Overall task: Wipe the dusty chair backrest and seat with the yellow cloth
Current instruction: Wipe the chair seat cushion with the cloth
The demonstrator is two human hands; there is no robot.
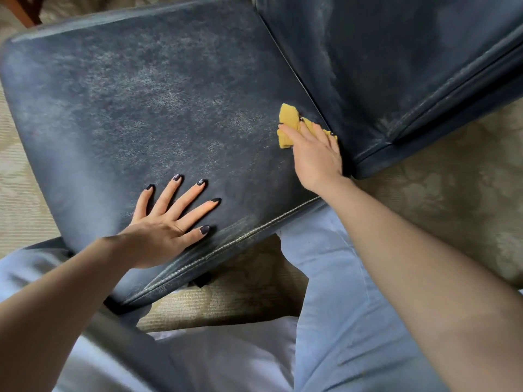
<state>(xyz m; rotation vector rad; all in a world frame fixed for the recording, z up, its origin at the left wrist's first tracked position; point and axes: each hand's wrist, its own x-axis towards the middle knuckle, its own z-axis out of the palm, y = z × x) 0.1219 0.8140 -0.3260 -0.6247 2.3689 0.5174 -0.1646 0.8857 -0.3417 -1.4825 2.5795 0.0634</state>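
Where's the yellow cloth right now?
Head view, right of centre: the yellow cloth lies on the larger blue cushion, beside the seam with the other cushion, pressed under the right hand.

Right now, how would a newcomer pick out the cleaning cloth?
Find the big dusty dark-blue leather chair panel. At its crease with the second panel, under the right hand, lies a small crumpled yellow cloth. Nothing else on the dark upholstery is bright.
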